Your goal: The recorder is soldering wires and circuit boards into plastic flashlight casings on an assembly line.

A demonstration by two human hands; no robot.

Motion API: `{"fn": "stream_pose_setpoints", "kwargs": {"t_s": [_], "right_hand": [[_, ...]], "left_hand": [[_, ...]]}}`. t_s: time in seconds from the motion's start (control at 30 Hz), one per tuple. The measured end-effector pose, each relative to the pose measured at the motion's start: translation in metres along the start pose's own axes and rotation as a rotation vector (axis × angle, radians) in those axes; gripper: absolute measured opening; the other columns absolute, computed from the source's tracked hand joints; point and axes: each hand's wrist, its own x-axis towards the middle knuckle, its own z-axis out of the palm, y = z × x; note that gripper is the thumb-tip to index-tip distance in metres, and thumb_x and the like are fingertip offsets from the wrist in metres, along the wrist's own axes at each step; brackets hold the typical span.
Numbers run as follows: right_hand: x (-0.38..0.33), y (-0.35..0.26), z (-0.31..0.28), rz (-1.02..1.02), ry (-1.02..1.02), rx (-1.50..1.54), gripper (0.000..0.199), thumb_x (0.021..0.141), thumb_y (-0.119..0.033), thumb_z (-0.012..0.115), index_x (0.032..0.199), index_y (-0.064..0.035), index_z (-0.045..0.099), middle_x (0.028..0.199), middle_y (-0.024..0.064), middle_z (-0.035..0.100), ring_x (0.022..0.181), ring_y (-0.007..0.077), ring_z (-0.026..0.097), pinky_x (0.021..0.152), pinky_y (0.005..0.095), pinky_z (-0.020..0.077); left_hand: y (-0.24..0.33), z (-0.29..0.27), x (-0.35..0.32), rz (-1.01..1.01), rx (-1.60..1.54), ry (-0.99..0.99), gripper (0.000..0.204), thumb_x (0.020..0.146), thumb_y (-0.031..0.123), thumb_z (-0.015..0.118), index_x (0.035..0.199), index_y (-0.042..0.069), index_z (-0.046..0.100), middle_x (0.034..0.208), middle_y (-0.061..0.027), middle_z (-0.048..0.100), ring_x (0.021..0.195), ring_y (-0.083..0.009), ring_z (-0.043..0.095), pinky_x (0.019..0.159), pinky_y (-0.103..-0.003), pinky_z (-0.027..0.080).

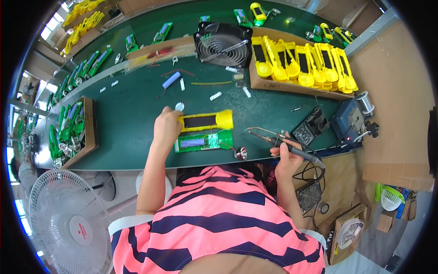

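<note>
My left hand (168, 124) is closed on the left end of a yellow flashlight casing half (223, 120) with a dark panel set in it. Just nearer to me lies a green casing half (184, 148) holding a blue cylindrical battery (193, 143) and wiring. A small silver reflector (241, 153) hangs from its right end by wires, close to the table's front edge. To the right, my right hand (287, 153) grips a soldering iron (294, 148), its tip pointing left. A thin wire-like tube runs alongside that tip.
A box of yellow casing halves (303, 64) stands far right, beside a black fan (223, 43). The soldering station (349, 121) and iron stand (311, 126) are at right. Left is a box of green assemblies (70, 128). A loose blue battery (171, 80) lies ahead.
</note>
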Motion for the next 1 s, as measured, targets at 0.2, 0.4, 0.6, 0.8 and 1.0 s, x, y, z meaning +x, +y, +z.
{"fn": "stream_pose_setpoints", "kwargs": {"t_s": [0.2, 0.4, 0.6, 0.8, 1.0], "right_hand": [[0.012, -0.002, -0.009, -0.06, 0.126, -0.069, 0.016, 0.082, -0.004, 0.052, 0.095, 0.0042, 0.05, 0.088, 0.0171, 0.058, 0.054, 0.0147, 0.057, 0.047, 0.0217, 0.0454], [0.031, -0.006, -0.012, -0.074, 0.133, -0.073, 0.018, 0.083, -0.008, 0.052, 0.097, 0.0036, 0.05, 0.066, 0.0108, 0.059, 0.052, 0.0143, 0.055, 0.048, 0.022, 0.044], [0.04, -0.001, -0.023, -0.054, 0.174, -0.076, 0.017, 0.081, 0.0, 0.053, 0.097, 0.0045, 0.049, 0.074, 0.0148, 0.059, 0.053, 0.0158, 0.059, 0.049, 0.0219, 0.0477], [0.04, 0.003, -0.024, 0.073, 0.213, -0.091, 0.017, 0.08, 0.001, 0.053, 0.096, 0.0046, 0.048, 0.095, 0.0212, 0.056, 0.054, 0.0168, 0.06, 0.048, 0.0226, 0.0479], [0.047, 0.006, -0.02, 0.118, 0.28, -0.103, 0.018, 0.079, 0.002, 0.052, 0.096, 0.0054, 0.046, 0.117, 0.0309, 0.043, 0.055, 0.0194, 0.061, 0.046, 0.0234, 0.0496]], "left_hand": [[0.008, 0.0, -0.07, 0.122, -0.254, 0.396, 0.031, 0.062, -0.007, 0.06, 0.091, 0.002, 0.054, 0.107, -0.0181, 0.049, 0.096, -0.0325, 0.053, 0.078, -0.035, 0.045], [0.0, 0.016, -0.049, 0.4, -0.467, 0.029, 0.045, 0.061, 0.0, 0.072, 0.086, 0.004, 0.035, 0.106, -0.0245, 0.05, 0.1, -0.0386, 0.049, 0.083, -0.043, 0.042], [-0.005, -0.073, 0.085, 0.315, -0.353, 0.151, 0.048, 0.062, 0.008, 0.073, 0.089, 0.006, 0.033, 0.096, -0.0185, 0.053, 0.083, -0.0345, 0.055, 0.069, -0.039, 0.046], [-0.03, -0.035, 0.311, 0.153, -0.218, 0.333, 0.046, 0.073, 0.026, 0.067, 0.094, 0.008, 0.03, 0.076, -0.0194, 0.055, 0.072, -0.0378, 0.056, 0.059, -0.043, 0.043], [-0.072, 0.07, 0.396, -0.193, -0.024, 0.09, 0.061, 0.061, 0.029, 0.075, 0.102, 0.008, 0.035, 0.092, -0.0158, 0.057, 0.089, -0.0333, 0.056, 0.071, -0.044, 0.046]]}}
